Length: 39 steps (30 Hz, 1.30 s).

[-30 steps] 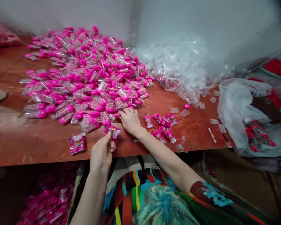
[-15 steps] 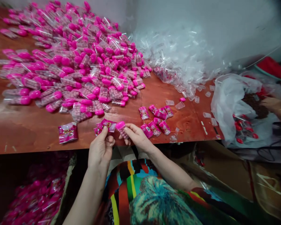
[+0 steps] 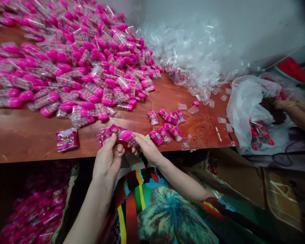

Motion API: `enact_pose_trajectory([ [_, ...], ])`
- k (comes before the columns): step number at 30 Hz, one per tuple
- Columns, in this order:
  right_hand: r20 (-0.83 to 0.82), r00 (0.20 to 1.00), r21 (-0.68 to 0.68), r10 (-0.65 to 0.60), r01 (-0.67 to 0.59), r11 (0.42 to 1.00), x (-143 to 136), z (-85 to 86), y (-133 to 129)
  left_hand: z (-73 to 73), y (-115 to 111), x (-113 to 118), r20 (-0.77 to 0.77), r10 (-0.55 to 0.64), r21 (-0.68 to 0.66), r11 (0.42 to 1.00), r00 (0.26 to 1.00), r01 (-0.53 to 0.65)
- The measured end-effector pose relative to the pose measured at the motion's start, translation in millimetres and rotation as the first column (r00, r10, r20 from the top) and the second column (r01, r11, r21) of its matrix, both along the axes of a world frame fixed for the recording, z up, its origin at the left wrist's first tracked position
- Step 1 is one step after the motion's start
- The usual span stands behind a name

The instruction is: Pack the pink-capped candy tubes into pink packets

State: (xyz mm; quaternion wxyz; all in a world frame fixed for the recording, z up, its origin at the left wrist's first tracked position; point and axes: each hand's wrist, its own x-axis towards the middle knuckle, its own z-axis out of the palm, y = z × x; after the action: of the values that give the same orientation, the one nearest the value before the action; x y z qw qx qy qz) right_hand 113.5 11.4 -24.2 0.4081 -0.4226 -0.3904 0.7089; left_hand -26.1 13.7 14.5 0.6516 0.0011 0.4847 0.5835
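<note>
My left hand [image 3: 108, 156] is closed, its thumb and fingers pinching a pink printed wrapper [image 3: 119, 130] above the table's front edge. My right hand [image 3: 147, 148] grips a small clear tube of pink balls [image 3: 132, 141]. The tube's bright pink cap points left and meets the wrapper's right end; whether it is inside the opening I cannot tell. More wrappers lie behind my left fingers. Further left is a flat pink printed packet [image 3: 67, 139], and to the right of my hands sits a small group of wrapped pink packs [image 3: 167, 125].
A large heap of pink-capped tubes [image 3: 91, 71] covers the table's [image 3: 132, 120] left and back. Clear plastic pieces [image 3: 190, 54] pile up behind. At right, another person's hand [image 3: 289, 105] is over a white plastic bag [image 3: 240, 112]. A box of pink packets [image 3: 35, 210] stands below left.
The capped end of the tube has come left against the wrapper's end, where a gap showed before. The view has shifted slightly. The other person's hand has moved left over the bag.
</note>
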Motion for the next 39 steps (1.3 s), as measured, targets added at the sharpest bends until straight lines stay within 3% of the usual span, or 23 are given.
enact_pose_trajectory([
  [3, -0.246, 0.969, -0.195, -0.002, -0.048, 0.98, 0, 3.4, 2, 0.3, -1, -1, 0.016, -0.018, 0.018, 1.0, 1.0, 0.018],
  [6, -0.373, 0.926, -0.279, -0.052, -0.058, 0.959, 1, 5.2, 2, 0.7, -1, -3, 0.033, -0.001, -0.007, 1.0, 0.999, 0.001],
  [11, -0.261, 0.946, -0.207, -0.195, 0.142, 0.968, 0, 3.2, -2, -0.7, -2, -4, 0.035, 0.038, -0.043, 0.998, 0.999, -0.037],
  [14, -0.112, 0.969, -0.092, -0.221, 0.211, 0.973, -1, -1.4, -6, -2.3, -2, -3, -0.003, 0.055, -0.058, 0.997, 0.998, -0.055],
  [17, 0.073, 0.966, 0.113, -0.248, 0.239, 0.964, -3, -5.2, -9, -2.7, -3, 0, -0.03, 0.07, -0.074, 0.995, 0.997, -0.072],
  [19, 0.194, 0.926, 0.282, -0.324, 0.264, 0.922, -3, -6.8, -11, -2.1, -3, 2, -0.041, 0.086, -0.076, 0.993, 0.995, -0.089],
  [22, 0.284, 0.841, 0.516, -0.459, 0.269, 0.813, -4, -8.3, -13, -0.9, -3, 6, -0.06, 0.093, -0.078, 0.992, 0.994, -0.097],
  [25, 0.333, 0.787, 0.631, -0.519, 0.222, 0.743, -4, -8.6, -16, 0.2, -4, 11, -0.071, 0.081, -0.076, 0.993, 0.994, -0.087],
  [28, 0.403, 0.737, 0.673, -0.543, 0.164, 0.721, -3, -7.0, -17, 0.5, -4, 14, -0.056, 0.078, -0.07, 0.994, 0.995, -0.081],
  [31, 0.421, 0.735, 0.677, -0.532, 0.136, 0.723, -2, -5.5, -19, -1.7, -5, 15, -0.03, 0.075, -0.071, 0.994, 0.997, -0.077],
  [34, 0.387, 0.784, 0.652, -0.486, 0.14, 0.745, -3, -5.7, -23, -6.4, -5, 16, -0.023, 0.074, -0.055, 0.996, 0.997, -0.075],
  [37, 0.332, 0.849, 0.548, -0.411, 0.181, 0.816, -6, -7.3, -27, -10.4, -6, 16, -0.025, 0.041, -0.012, 0.999, 0.999, -0.042],
  [39, 0.259, 0.909, 0.408, -0.328, 0.205, 0.889, -8, -8.8, -30, -11.1, -7, 16, -0.03, -0.023, 0.021, 1.0, 0.999, 0.023],
])
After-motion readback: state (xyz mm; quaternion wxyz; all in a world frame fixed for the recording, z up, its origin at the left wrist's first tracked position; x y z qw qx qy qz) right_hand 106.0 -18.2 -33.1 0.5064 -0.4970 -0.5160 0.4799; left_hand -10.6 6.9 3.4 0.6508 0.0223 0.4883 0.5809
